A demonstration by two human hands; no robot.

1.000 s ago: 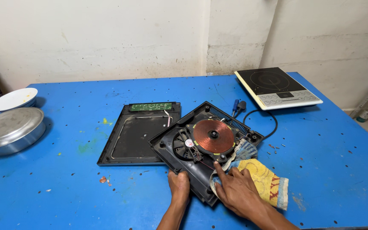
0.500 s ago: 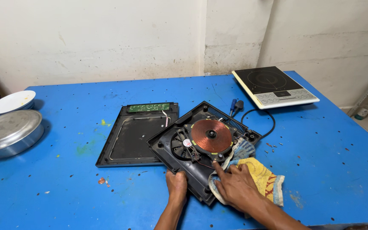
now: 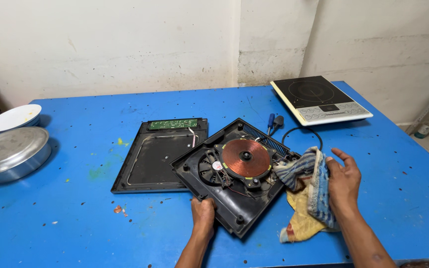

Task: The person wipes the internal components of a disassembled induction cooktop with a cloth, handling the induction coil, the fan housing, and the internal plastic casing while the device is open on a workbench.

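Left hand [image 3: 203, 212] grips the near edge of the opened black plastic cooker base [image 3: 234, 173] with copper coil, fingertips hidden beneath. Right hand [image 3: 342, 182] clutches the rumpled blue-and-yellow cloth [image 3: 306, 196], which covers the base's corner beside it on the blue bench [image 3: 75, 223]. Both forearms are cut off at the frame's bottom.

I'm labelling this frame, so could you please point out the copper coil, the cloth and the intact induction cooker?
copper coil [image 3: 246, 157], head view, on its wound copper face.
cloth [image 3: 308, 196], head view, on its striped middle fold.
intact induction cooker [image 3: 313, 92], head view, on its black glass top.
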